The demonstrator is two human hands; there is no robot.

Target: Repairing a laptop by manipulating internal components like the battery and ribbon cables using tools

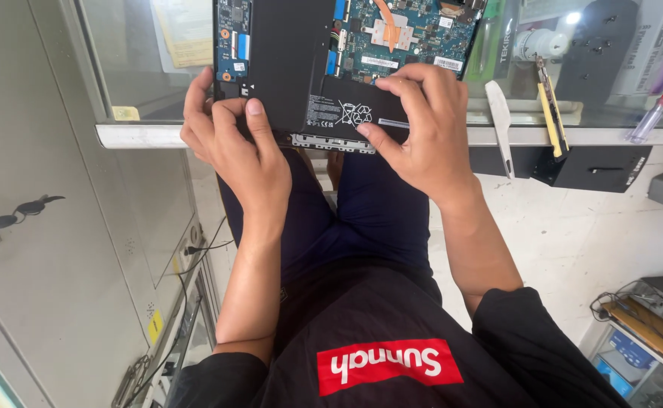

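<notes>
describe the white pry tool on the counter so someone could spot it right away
Start at the glass counter where an opened laptop lies under both hands. Look past the right hand along the counter's front edge: the pry tool lies there, its tip hanging over the edge. It is flat, plain white and blade-shaped, unlike the yellow-and-black cutter beside it.
</notes>
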